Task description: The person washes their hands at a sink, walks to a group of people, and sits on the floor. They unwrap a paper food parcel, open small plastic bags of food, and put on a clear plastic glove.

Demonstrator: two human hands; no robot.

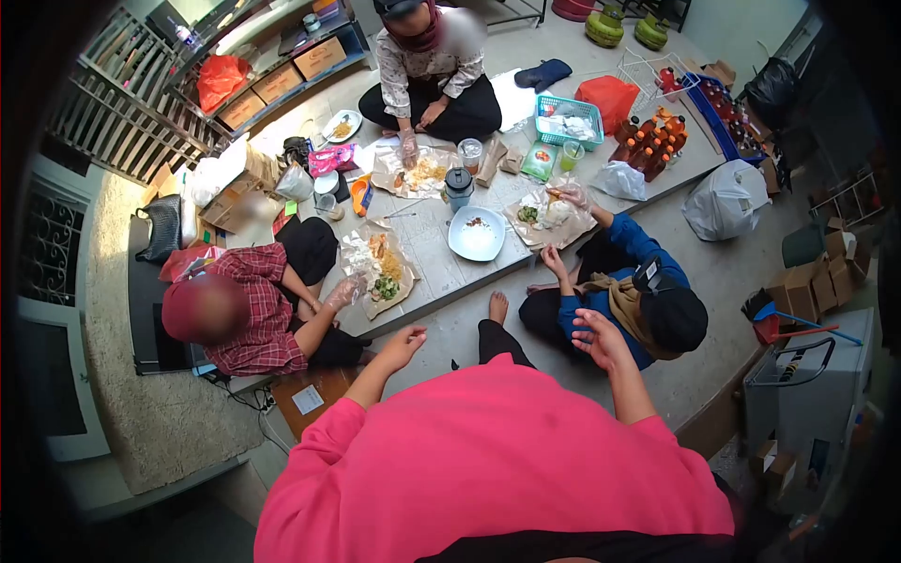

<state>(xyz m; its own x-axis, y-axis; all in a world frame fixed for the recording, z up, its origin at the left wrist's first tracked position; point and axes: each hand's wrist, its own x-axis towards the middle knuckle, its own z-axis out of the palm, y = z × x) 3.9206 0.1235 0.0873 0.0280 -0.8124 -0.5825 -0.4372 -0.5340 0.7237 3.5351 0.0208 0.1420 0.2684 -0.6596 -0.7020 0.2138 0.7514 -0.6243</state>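
Note:
My left hand (402,347) is raised in front of my pink top (497,441), its fingers loosely bent and nothing visible in them. On the other side, my right hand (603,340) is held up with the fingers apart, holding nothing. Neither hand touches any food. Beyond them, a white plate (476,246) with dark scraps sits at the raised floor's edge. Left of it, a brown paper sheet (405,255) bears rice and greens. Another food-laden paper (574,235) lies to the right, under a co-worker's gloved hand.
Three people sit around the food: one in a checked shirt (258,324), one at the back (432,70), and one in blue (648,244) close to my right hand. A dark tumbler (459,188) stands behind the plate. Several brown bottles (648,145) and a turquoise basket (569,122) are farther right.

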